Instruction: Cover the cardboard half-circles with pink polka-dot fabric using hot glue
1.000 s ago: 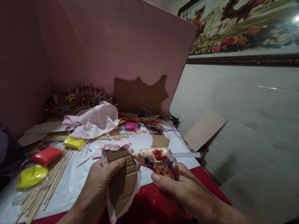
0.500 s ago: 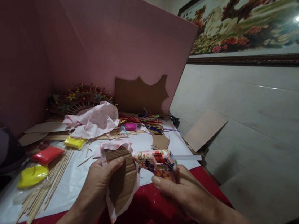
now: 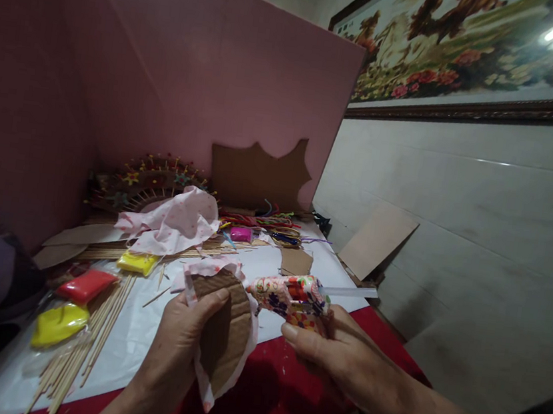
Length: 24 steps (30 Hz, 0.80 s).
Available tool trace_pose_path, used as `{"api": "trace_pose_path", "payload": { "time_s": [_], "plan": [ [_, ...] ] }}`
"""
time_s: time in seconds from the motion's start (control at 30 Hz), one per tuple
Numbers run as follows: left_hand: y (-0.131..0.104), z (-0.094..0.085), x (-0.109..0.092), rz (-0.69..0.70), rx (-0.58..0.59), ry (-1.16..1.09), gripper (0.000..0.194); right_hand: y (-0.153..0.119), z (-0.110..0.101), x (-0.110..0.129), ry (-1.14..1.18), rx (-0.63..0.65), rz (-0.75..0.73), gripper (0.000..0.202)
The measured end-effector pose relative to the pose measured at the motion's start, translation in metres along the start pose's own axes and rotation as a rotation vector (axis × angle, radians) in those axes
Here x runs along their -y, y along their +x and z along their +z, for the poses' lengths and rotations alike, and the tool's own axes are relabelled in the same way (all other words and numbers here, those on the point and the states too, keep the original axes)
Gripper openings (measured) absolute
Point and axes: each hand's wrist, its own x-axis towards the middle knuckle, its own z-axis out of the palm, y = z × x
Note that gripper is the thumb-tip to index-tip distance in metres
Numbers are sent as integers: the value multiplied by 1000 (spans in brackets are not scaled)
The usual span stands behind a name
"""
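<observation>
In my left hand [image 3: 183,333] is an oval piece of brown cardboard [image 3: 225,335], its edge wrapped with pale pink printed fabric [image 3: 207,400]. The thumb presses on the cardboard's face and the other fingers are behind it. My right hand [image 3: 334,352] grips a hot glue gun [image 3: 290,296] with a colourful flower pattern. A clear glue stick [image 3: 351,292] juts out of its rear. The gun's nozzle points left, at the right upper edge of the cardboard, where the fabric border lies; whether it touches cannot be made out.
Crumpled pink fabric [image 3: 174,221] lies at the back left, before a decorated cardboard arch [image 3: 159,176]. Wooden sticks [image 3: 100,333] and bagged clay, yellow [image 3: 60,325] and red [image 3: 87,284], lie at left. Coloured pipe cleaners [image 3: 265,219] and a small cardboard scrap [image 3: 296,262] lie farther back.
Both hands keep nearly the same pose, with the cardboard and glue gun almost still. The glue stick behind the gun shows slightly more to the right.
</observation>
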Motion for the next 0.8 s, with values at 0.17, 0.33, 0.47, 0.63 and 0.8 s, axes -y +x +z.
{"api": "trace_pose_path", "payload": {
  "time_s": [0.17, 0.33, 0.47, 0.63, 0.8],
  "plan": [
    [1, 0, 0, 10, -3, -17, 18, 0, 0, 0, -47, -9, -39, 32],
    [1, 1, -1, 13, -23, -29, 18, -4, 0, 1, -42, -15, -2, 30],
    [0, 0, -1, 32, -16, -29, 21, -6, 1, -2, -83, -40, 25, 30],
    [1, 0, -1, 7, -8, -23, 21, -5, 2, 2, -67, -52, 39, 34],
    [-1, -1, -2, 7, -12, -18, 22, -2, 2, 4, -24, 2, 16, 34]
  ]
}}
